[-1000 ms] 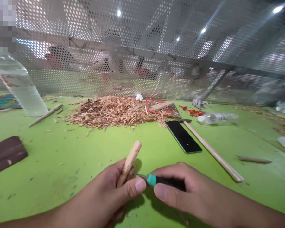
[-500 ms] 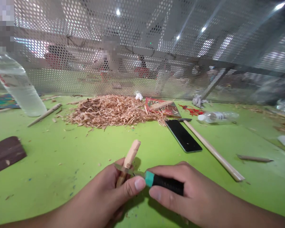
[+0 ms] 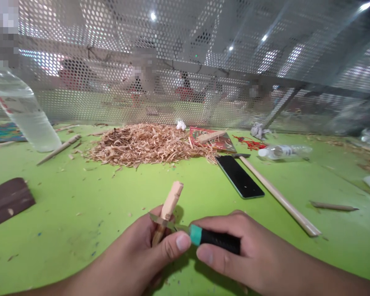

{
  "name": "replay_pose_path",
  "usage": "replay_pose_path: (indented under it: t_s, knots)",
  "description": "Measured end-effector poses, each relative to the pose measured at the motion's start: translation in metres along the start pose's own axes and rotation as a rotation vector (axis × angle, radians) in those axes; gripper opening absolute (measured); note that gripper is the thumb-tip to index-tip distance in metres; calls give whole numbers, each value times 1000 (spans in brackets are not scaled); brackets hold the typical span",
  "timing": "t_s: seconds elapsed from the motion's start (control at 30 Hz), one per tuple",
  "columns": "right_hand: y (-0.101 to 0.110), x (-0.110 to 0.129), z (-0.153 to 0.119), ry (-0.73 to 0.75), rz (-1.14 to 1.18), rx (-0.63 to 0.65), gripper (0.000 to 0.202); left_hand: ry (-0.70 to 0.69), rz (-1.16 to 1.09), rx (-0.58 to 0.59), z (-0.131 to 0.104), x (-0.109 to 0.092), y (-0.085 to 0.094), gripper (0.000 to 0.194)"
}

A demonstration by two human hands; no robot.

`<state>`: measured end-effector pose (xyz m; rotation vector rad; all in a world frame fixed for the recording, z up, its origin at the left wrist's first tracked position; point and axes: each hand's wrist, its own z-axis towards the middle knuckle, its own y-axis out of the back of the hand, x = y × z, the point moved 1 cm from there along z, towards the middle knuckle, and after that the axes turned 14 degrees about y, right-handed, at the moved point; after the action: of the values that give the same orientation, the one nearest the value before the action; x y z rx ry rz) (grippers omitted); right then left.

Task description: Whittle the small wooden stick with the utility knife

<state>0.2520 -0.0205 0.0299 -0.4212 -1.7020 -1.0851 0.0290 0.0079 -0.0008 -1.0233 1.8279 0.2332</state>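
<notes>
My left hand (image 3: 148,242) is closed round the lower part of a short wooden stick (image 3: 172,200). The stick's upper end is pale, carved and notched, and its lower part is darker. In my right hand (image 3: 234,246) is a carving knife (image 3: 218,239) with a black handle and a teal collar. Its thin blade lies across the stick, touching it just above my left fingers. My left thumb rests near the blade's base, close to the collar. The fingers behind the stick are partly hidden.
A wide heap of wood shavings (image 3: 142,144) lies ahead, before a perforated metal screen (image 3: 111,107). A phone (image 3: 240,176), a long wooden rod (image 3: 280,197) and a clear bottle (image 3: 285,152) are to the right. Left are a water bottle (image 3: 27,115) and a brown piece (image 3: 9,201).
Hardly anything differs. My right hand and the knife have shifted very slightly to the right, and the blade stays against the stick at about the same spot.
</notes>
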Motion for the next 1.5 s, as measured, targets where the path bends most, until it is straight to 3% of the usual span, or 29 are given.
replay_pose_path:
  t_s: [0.53, 0.77, 0.93, 1.17, 1.5]
  knots:
    - [1, 3, 1, 29, -31, 6, 28, 33, 6, -16, -1, 2, 1, 54]
    - [-2, 2, 0, 21, -121, -3, 31, 28, 61, -117, 0, 6, 0, 62]
    - [-2, 1, 2, 47, -149, -3, 32, 62, 60, -60, 0, 3, -1, 57]
    - [-7, -2, 1, 84, -288, -88, 31, 21, 47, -63, 2, 5, -5, 57]
    - [-13, -13, 3, 161, -445, -147, 37, 86, -9, -79, 2, 7, -3, 54]
